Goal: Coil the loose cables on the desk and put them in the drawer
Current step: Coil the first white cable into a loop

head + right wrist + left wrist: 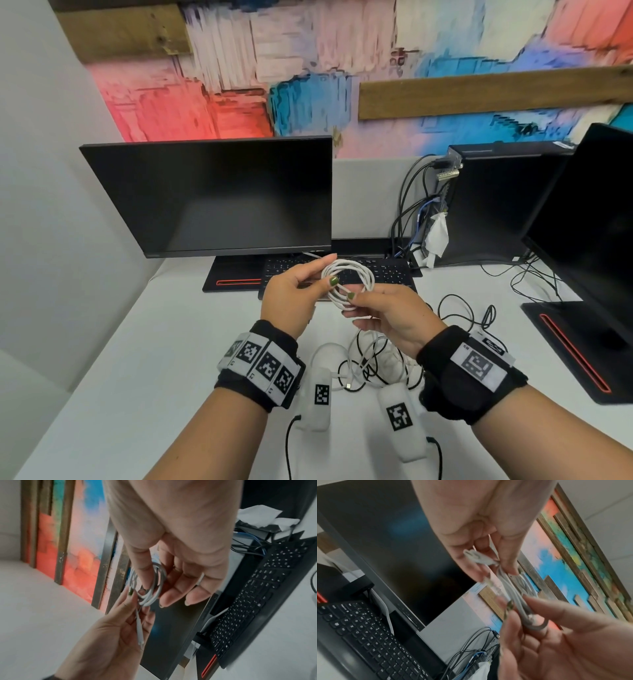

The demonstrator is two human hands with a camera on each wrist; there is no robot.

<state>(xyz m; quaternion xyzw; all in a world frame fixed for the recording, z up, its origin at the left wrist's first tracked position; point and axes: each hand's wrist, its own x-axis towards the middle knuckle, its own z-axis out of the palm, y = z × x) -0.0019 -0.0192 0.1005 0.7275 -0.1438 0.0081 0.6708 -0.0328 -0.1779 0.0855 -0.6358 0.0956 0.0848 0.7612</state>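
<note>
white cable (347, 279), already looped into a small coil, is being held up over the desk (144, 342) just in front of the keyboard (387, 274). left hand (291, 296) and right hand (394, 317) are both pinching it, close together. it is looking light and springy (likely to uncoil), so gripping across all the loops seems best. more tangled cables (373, 363) are lying nearer; no drawer is showing.

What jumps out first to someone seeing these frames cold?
Both hands, left hand and right hand, pinch a white cable coil in mid-air before the dark monitor. Below them, a tangle of loose cables lies on the white desk. Behind, a bright painted wall.
</note>
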